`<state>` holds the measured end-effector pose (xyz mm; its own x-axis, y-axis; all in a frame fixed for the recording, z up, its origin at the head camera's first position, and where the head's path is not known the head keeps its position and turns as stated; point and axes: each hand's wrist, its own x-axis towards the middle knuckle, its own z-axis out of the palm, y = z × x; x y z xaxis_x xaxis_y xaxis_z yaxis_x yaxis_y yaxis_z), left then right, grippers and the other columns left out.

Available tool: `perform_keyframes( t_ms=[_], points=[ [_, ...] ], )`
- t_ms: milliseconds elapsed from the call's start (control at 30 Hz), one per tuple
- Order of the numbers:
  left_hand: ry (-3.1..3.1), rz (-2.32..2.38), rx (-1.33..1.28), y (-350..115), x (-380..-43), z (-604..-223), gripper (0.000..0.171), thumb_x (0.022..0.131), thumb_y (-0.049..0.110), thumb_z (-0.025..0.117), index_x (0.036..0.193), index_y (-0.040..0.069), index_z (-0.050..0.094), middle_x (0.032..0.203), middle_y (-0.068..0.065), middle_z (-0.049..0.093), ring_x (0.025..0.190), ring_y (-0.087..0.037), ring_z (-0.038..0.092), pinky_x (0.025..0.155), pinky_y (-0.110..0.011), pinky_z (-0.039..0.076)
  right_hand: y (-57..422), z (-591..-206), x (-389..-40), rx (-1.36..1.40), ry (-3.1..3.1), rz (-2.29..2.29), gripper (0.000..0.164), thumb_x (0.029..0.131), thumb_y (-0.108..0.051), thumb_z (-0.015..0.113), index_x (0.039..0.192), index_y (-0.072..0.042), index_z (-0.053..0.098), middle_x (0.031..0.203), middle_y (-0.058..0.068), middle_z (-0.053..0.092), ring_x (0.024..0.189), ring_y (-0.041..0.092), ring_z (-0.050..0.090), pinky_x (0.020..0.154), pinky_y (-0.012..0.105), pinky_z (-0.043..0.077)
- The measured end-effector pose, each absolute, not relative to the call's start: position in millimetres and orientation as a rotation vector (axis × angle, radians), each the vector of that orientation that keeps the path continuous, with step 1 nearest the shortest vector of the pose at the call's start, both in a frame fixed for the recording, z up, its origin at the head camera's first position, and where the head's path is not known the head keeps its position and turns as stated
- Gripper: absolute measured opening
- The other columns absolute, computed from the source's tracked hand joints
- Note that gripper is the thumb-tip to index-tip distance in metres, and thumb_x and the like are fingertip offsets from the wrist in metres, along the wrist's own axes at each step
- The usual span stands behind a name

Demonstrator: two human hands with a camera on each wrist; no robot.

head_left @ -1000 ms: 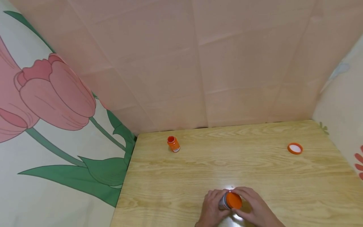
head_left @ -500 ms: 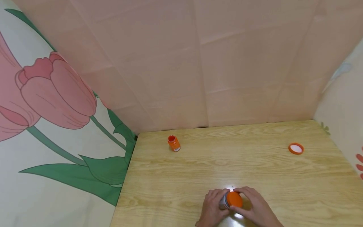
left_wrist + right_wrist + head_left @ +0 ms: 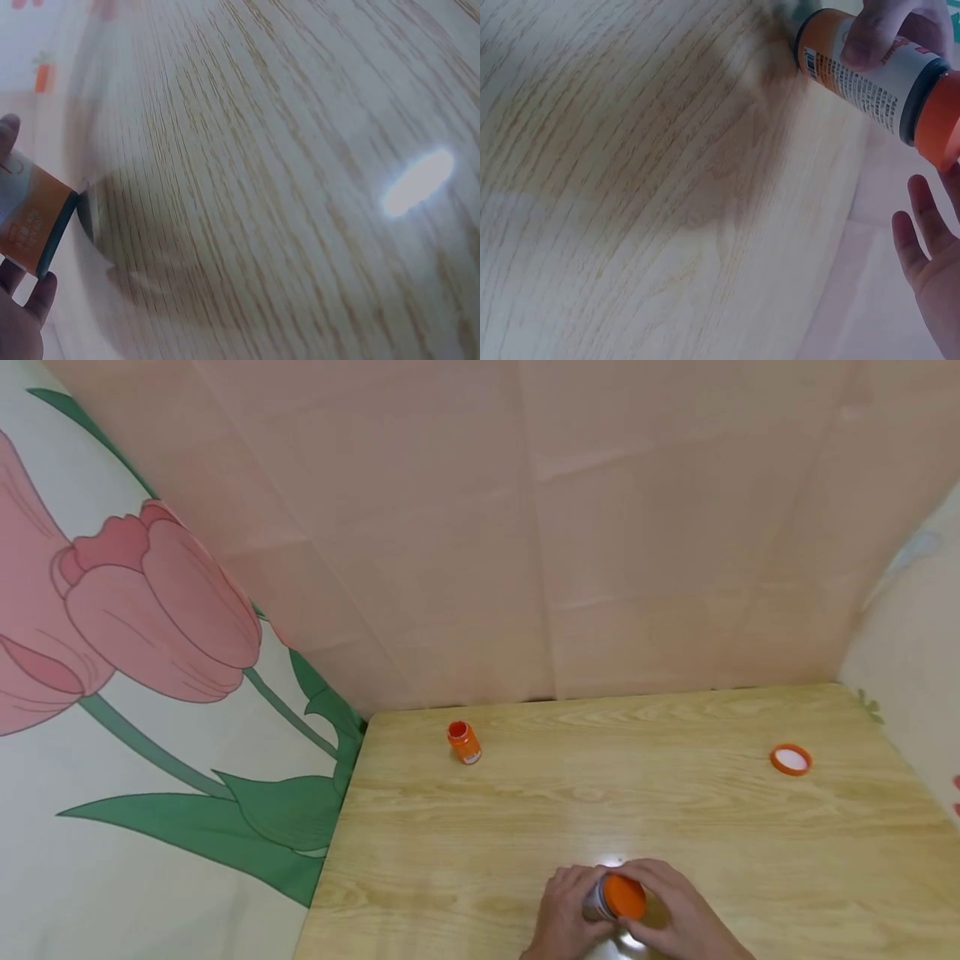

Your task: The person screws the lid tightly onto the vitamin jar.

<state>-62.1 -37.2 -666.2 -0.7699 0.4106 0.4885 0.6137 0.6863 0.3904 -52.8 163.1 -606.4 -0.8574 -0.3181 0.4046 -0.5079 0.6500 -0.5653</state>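
My left hand grips the body of a bottle with a white and orange printed label and dark bands at its ends. The bottle tilts to the right in the head view, its orange lid facing up and right. Around the lid's edge, the thumb and fingers of my right hand pinch it. In the right wrist view a fingertip meets the lid while other fingers of that hand stretch apart from it. The left wrist view catches the bottle's label and dark base between fingers.
A small open orange jar stands at the back left of the wooden table. At the back right lies an orange ring-shaped lid with a white inside. Cloth with tulips hangs on the left, and a beige sheet behind.
The right thumb slid left along the lid's edge, then back right, while the left hand kept its grip on the bottle. The head view has shifted slightly.
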Motion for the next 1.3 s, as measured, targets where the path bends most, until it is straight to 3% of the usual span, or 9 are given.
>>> perform_keyframes(
  t_ms=[100, 200, 533, 633, 800, 1100, 1300],
  points=[
    [-2.529, -0.762, -0.810, -36.8, -64.3, -668.5, 0.075, 0.068, 0.044, 0.088, 0.134, 0.029, 0.056, 0.109, 0.012, 0.066, 0.094, -0.002, 0.056, 0.083, -0.014, 0.040, 163.0, -607.1, -54.8, 0.632, -2.616, 1.009, 0.053, 0.065, -0.040, 0.090, 0.113, -0.030, 0.069, 0.110, -0.021, 0.063, 0.099, 0.002, 0.058, 0.082, 0.028, 0.051],
    [-2.524, -0.754, -0.819, -36.7, -65.7, -671.4, 0.073, 0.067, 0.043, 0.088, 0.132, 0.029, 0.057, 0.107, 0.012, 0.066, 0.093, -0.002, 0.057, 0.083, -0.014, 0.040, 162.5, -610.8, -56.0, 0.600, -2.610, 1.016, 0.052, 0.064, -0.041, 0.090, 0.110, -0.029, 0.069, 0.105, -0.023, 0.063, 0.095, 0.002, 0.058, 0.077, 0.033, 0.053],
    [-2.526, -0.736, -0.818, -36.0, -68.4, -678.7, 0.074, 0.065, 0.045, 0.089, 0.130, 0.029, 0.057, 0.107, 0.012, 0.067, 0.093, -0.001, 0.058, 0.082, -0.011, 0.039, 162.4, -621.8, -59.7, 0.584, -2.581, 1.060, 0.056, 0.060, -0.038, 0.093, 0.108, -0.023, 0.068, 0.099, -0.023, 0.063, 0.091, -0.002, 0.056, 0.071, 0.026, 0.051],
    [-2.513, -0.767, -0.803, -36.1, -67.0, -680.1, 0.072, 0.067, 0.051, 0.086, 0.129, 0.029, 0.058, 0.106, 0.012, 0.068, 0.091, -0.002, 0.057, 0.082, -0.010, 0.038, 162.7, -624.3, -58.9, 0.628, -2.550, 1.081, 0.064, 0.058, -0.036, 0.093, 0.115, -0.021, 0.067, 0.107, -0.017, 0.064, 0.099, -0.005, 0.055, 0.081, 0.014, 0.047],
    [-2.546, -0.839, -0.790, -37.5, -66.3, -678.1, 0.070, 0.073, 0.054, 0.081, 0.134, 0.030, 0.056, 0.111, 0.012, 0.068, 0.093, -0.002, 0.057, 0.084, -0.010, 0.039, 161.9, -631.7, -63.3, 0.786, -2.422, 1.086, 0.075, 0.053, -0.026, 0.094, 0.121, -0.013, 0.065, 0.115, -0.008, 0.064, 0.109, -0.006, 0.050, 0.097, -0.001, 0.027],
    [-2.510, -0.761, -0.793, -37.1, -66.2, -673.0, 0.074, 0.066, 0.046, 0.088, 0.132, 0.029, 0.057, 0.106, 0.013, 0.068, 0.092, -0.001, 0.057, 0.083, -0.008, 0.037, 158.8, -629.0, -58.8, 0.643, -2.515, 1.097, 0.062, 0.057, -0.029, 0.095, 0.113, -0.021, 0.069, 0.104, -0.025, 0.062, 0.093, -0.005, 0.055, 0.082, 0.003, 0.037],
    [-2.459, -0.701, -0.809, -36.8, -67.7, -673.3, 0.075, 0.063, 0.044, 0.090, 0.129, 0.027, 0.059, 0.104, 0.013, 0.068, 0.091, -0.001, 0.058, 0.083, -0.008, 0.036, 155.8, -623.5, -56.7, 0.493, -2.584, 1.125, 0.058, 0.056, -0.032, 0.095, 0.106, -0.017, 0.070, 0.093, -0.023, 0.062, 0.085, -0.005, 0.055, 0.075, 0.010, 0.043]
  ],
)
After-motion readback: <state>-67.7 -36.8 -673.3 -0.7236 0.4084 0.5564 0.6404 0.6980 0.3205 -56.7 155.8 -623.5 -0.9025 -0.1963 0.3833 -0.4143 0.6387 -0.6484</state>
